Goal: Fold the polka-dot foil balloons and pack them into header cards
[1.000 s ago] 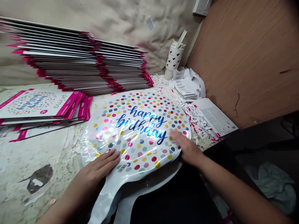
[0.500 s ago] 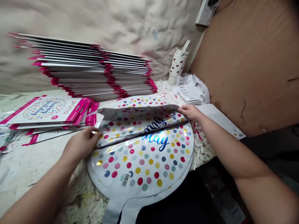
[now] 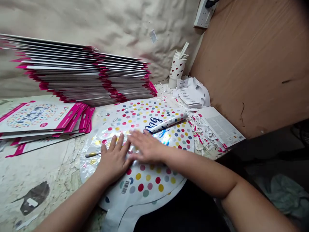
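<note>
Firstly, nearest to the person, the pale neck (image 3: 116, 216) of the foil balloon (image 3: 149, 177) lies at the lower edge, and the balloon's lower right rim seems to pass beyond the table (image 3: 67, 167), so its own weight could pull it down. Just above, the left hand (image 3: 112, 159) and the right hand (image 3: 146, 146) rest palm down on the foil, side by side near its middle, with fingers spread – neither one grasps anything. Because they only press, the sheet could slip or turn under them, and a second foil layer (image 3: 174, 194), visible below the rim, may slide apart from it. Beyond the hands, a raised fold (image 3: 169, 124) crosses the printed letters; uneven pressure could set a crooked crease there. Farther, to the right, the paper scraps (image 3: 202, 130) are close to the foil and may be caught inside the fold. At the back, the tall stack of packets (image 3: 89, 74) has uneven, jutting edges – a push from the balloon's far side could disturb it.
</note>
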### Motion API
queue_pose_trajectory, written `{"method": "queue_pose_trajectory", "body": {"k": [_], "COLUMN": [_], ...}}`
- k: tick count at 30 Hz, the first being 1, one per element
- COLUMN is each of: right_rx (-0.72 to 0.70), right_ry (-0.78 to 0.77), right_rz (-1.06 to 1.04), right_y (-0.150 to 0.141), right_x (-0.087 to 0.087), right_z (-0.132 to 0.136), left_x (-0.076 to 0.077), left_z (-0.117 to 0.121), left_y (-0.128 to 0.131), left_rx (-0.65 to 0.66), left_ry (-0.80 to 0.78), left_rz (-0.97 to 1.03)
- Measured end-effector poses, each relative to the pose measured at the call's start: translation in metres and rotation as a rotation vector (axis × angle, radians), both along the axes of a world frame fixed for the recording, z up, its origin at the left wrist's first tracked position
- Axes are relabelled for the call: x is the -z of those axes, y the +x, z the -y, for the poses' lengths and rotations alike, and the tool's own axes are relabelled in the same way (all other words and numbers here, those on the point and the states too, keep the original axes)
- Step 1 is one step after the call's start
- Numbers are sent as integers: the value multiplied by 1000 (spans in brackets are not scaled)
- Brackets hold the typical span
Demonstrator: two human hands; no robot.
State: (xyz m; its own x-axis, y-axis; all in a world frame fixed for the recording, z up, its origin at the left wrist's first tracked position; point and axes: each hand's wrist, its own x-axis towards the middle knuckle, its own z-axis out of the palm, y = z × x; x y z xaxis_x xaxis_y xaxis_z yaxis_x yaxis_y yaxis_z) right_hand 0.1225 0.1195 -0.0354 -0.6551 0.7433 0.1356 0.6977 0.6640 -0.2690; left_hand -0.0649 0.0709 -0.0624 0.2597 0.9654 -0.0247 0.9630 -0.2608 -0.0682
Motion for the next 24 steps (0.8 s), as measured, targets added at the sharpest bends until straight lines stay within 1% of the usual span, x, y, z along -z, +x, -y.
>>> {"method": "queue_pose_trajectory", "body": {"k": [1, 2, 3, 5, 6, 7, 8, 10, 11, 12, 13, 15, 17, 18, 19, 20, 21, 22, 23, 24], "right_rx": [12, 80, 198, 459, 566, 625, 629, 540, 486, 462, 488, 638, 784, 828, 834, 797, 724, 615, 469, 342], "right_ry": [-52, -103, -145, -152, -135, -111, -90, -69, -64, -69, -87, -163, -269, -299, -290, -246, -190, -131, -105, -142], "right_rz": [6, 16, 26, 44, 52, 63, 78, 105, 117, 121, 112, 38, -172, -298, -419, -523, -579, -592, -557, -451], "right_y": [1, 11, 28, 73, 95, 113, 125, 132, 129, 124, 119, 110, 103, 97, 88, 75, 58, 36, 13, -12], "right_x": [5, 8, 10, 10, 9, 7, 7, 9, 12, 14, 15, 13, 0, -9, -20, -32, -42, -50, -56, -58], "right_z": [8, 11, 10, 5, 4, 5, 8, 17, 21, 23, 21, 7, -15, -25, -32, -36, -34, -28, -19, -8], "left_x": [0, -1, -1, -5, -8, -11, -13, -17, -18, -18, -17, -14, -12, -11, -10, -10, -9, -9, -7, -6], "left_z": [0, 1, 1, 0, -2, -3, -6, -10, -11, -12, -13, -12, -9, -8, -7, -6, -7, -8, -10, -12], "left_y": [-1, -2, -3, -1, 3, 9, 17, 38, 49, 59, 68, 78, 80, 80, 79, 78, 77, 77, 77, 78], "left_rx": [1, 2, 0, -17, -35, -54, -71, -82, -74, -62, -50, -34, -36, -39, -43, -48, -50, -52, -53, -52], "left_ry": [3, 5, 0, -48, -81, -104, -110, -92, -85, -88, -102, -131, -143, -149, -153, -151, -146, -138, -131, -130], "left_rz": [-2, 2, 11, 43, 61, 79, 99, 134, 143, 147, 147, 148, 169, 186, 206, 233, 264, 295, 328, 353]}}
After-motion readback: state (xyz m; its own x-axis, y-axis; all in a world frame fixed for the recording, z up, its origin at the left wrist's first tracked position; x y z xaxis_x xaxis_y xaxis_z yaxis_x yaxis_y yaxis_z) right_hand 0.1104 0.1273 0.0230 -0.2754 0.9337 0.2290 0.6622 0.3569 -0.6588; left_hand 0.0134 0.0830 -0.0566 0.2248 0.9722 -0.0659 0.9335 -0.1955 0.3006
